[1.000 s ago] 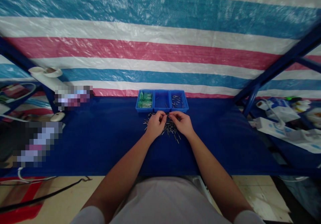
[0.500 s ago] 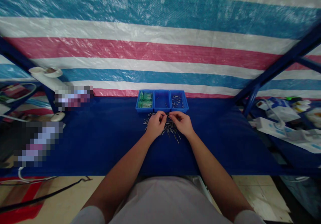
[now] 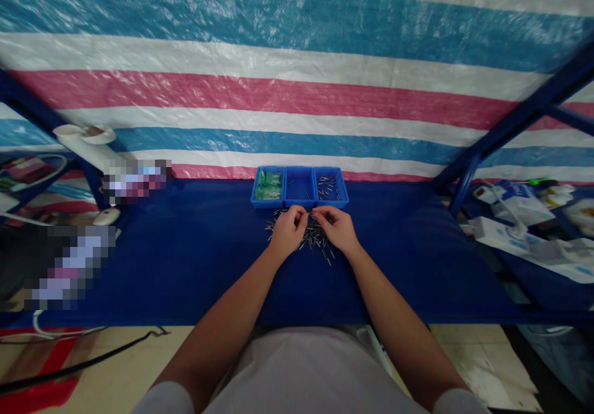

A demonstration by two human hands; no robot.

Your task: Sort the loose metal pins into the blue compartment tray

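My left hand (image 3: pixel 288 229) and my right hand (image 3: pixel 340 228) meet fingertip to fingertip, both pinched closed. Between them is a small thin metal piece, mostly covered by the fingers. Below and around the hands, a loose pile of thin metal pins (image 3: pixel 316 238) is spread on the blue tabletop (image 3: pixel 195 247), partly hidden by my left hand. Just beyond the fingertips stand three joined blue bins. Green-and-clear packets fill the left bin (image 3: pixel 268 203). A few small pins lie in the middle bin (image 3: pixel 299 185), and several more are scattered in the right bin (image 3: pixel 331 203).
A striped plastic sheet (image 3: pixel 297 92) hangs behind the table. Blue metal frame bars (image 3: pixel 505 123) slope down on both sides. To the right, a white power strip (image 3: pixel 503 236) lies among bags; to the left are a white tube (image 3: pixel 88 145) and blurred-out devices.
Both hands stay in almost the same place. Only their fingertips shift slightly around the thin metal piece.
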